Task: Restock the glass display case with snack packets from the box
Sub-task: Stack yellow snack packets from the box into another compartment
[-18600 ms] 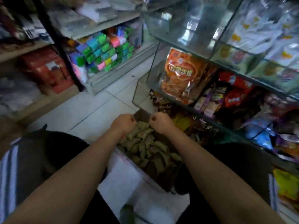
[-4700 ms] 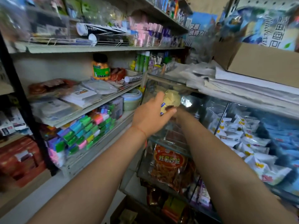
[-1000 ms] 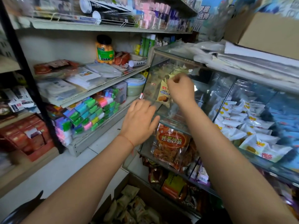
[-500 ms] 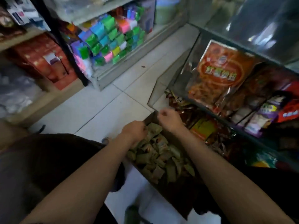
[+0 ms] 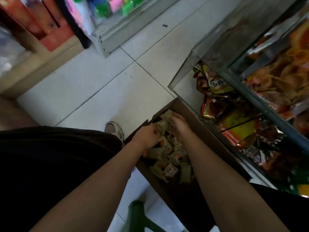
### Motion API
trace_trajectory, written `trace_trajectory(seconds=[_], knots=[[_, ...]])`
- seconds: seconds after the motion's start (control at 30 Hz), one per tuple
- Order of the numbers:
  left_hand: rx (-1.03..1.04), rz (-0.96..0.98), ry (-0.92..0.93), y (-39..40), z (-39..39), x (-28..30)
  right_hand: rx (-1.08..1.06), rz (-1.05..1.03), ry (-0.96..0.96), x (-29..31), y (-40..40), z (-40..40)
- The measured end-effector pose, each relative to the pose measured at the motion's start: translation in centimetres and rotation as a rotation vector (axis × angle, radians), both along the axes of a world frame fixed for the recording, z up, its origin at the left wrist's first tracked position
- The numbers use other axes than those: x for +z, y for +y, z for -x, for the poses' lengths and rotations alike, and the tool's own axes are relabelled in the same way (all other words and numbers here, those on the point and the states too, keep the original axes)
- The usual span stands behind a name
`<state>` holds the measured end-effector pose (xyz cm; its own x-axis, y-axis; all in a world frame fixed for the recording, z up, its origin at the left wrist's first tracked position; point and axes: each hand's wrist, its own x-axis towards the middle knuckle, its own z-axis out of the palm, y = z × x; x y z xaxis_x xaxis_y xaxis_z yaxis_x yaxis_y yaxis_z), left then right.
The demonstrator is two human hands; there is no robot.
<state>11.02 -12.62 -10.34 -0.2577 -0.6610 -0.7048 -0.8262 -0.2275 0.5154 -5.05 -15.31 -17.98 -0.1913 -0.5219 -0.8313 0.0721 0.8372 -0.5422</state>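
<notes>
Here, in the head view, we look down into an open cardboard box on the floor, just beside the glass display case. Our left hand curls its fingers around a few snack packets at the box's far end. Our right hand reaches in beside it; we cannot tell its finger position. Many packets remain in the box, so we judge restocking far from finished.
</notes>
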Motion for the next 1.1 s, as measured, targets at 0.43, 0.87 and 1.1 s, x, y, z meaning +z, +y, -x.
trace_trajectory(seconds=[0.43, 0.87, 1.1], knots=[[0.095, -0.044, 0.067, 1.8, 1.8, -2.6, 0.352, -0.049, -0.295, 7.2, 2.6, 1.8], [0.635, -0.395, 0.333, 0.9, 1.6, -4.7, 0.636, -0.149, 0.650, -3.9, 5.8, 1.7], [0.759, -0.378, 0.386, 0.5, 1.6, -4.7, 0.645, -0.163, 0.528, -3.4, 6.2, 1.1]])
